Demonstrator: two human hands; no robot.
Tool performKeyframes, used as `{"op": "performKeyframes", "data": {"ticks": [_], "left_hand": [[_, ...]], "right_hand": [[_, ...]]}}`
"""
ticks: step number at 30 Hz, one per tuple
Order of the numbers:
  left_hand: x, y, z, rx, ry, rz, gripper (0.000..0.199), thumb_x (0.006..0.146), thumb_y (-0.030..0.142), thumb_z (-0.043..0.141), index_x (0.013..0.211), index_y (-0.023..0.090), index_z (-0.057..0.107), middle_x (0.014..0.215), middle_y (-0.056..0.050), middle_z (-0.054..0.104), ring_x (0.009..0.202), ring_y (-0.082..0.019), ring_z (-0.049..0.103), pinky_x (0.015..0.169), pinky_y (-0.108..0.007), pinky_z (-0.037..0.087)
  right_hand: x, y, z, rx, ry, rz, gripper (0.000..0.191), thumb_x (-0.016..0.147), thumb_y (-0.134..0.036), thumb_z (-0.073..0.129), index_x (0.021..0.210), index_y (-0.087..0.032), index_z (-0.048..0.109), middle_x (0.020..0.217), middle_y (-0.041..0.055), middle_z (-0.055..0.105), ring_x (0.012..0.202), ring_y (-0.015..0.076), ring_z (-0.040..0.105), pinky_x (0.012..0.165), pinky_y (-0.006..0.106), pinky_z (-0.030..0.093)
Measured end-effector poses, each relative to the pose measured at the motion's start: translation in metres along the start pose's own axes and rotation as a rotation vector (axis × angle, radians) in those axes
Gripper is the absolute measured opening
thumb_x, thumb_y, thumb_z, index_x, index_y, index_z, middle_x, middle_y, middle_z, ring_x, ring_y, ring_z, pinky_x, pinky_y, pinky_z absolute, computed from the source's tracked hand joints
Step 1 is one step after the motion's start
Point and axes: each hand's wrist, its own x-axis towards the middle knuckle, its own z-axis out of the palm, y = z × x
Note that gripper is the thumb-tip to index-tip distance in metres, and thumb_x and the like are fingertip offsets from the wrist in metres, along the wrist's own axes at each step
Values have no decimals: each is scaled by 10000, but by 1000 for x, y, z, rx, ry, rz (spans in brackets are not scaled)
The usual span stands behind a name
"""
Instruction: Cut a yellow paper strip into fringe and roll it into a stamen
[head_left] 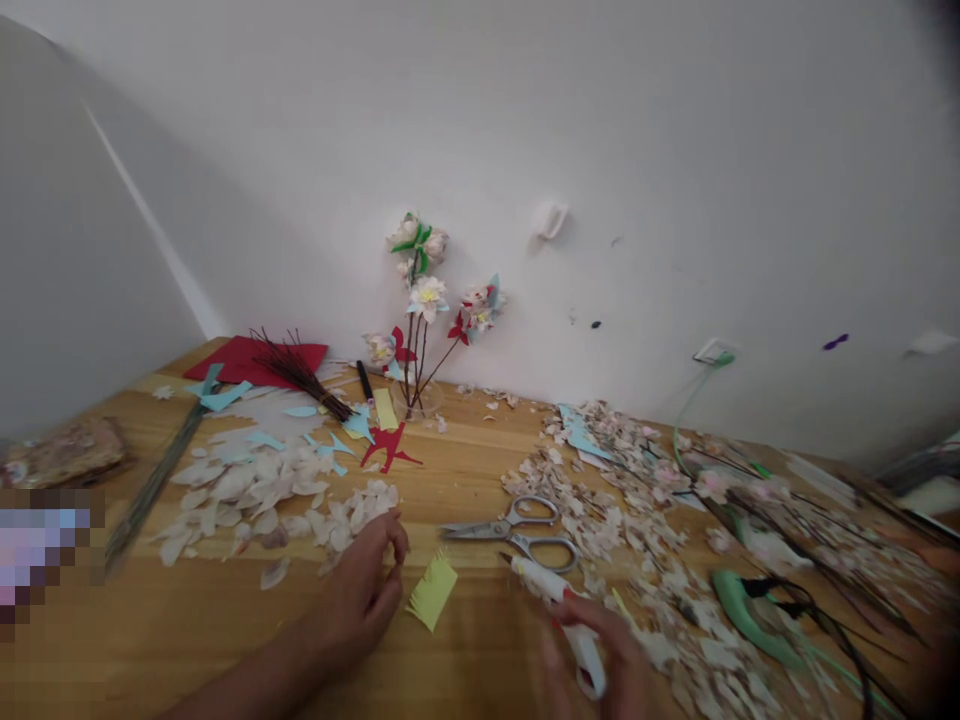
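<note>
At the far left, a bundle of thin dark green stem wires point(154, 480) lies on the wooden table point(225, 610), with a spread of pale cut paper petals point(247, 490) just to its right. The left hand point(364, 590) rests on the table with fingers curled narrow at the near edge of those petals; whether it pinches one I cannot tell. Just beside its fingertips lies a small yellow paper strip with a fringed edge point(433, 592), loose and light, so a brush of the wrist could likely flick it away or crease the fringe. Past it lie silver metal scissors point(517, 530), blades closed. The right hand point(600, 655), blurred, grips a white glue gun point(562, 610) whose nozzle points toward the scissors. If it is hot, it could drip on scraps or burn nearby fingers.
</note>
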Motion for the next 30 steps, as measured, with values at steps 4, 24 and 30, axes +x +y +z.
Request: {"op": "performKeyframes", "data": {"ticks": [4,24,30], "left_hand": [[-1,0,-1,2,-13,-5,130,703,134,405,781,225,354,773,-12,445,754,-184,449,816,-380,401],[-3,-29,7,-43,83,-17,218,784,251,482,998,245,437,977,-67,532,952,-227,500,839,-365,415],[0,-37,28,-455,-40,-252,651,630,557,622,1149,265,360,941,-47,569,872,-225,565,796,-367,418]], "right_hand": [[9,-29,48,2,-409,166,374,713,-266,566,1073,-195,492,921,76,632,828,216,609,736,335,490],[36,-19,113,400,-765,483,479,454,-56,540,889,-256,546,647,-53,551,644,168,545,573,237,370],[-3,4,158,1085,-481,652,478,451,-255,708,888,-240,515,631,-69,496,524,114,473,495,211,331]]}}
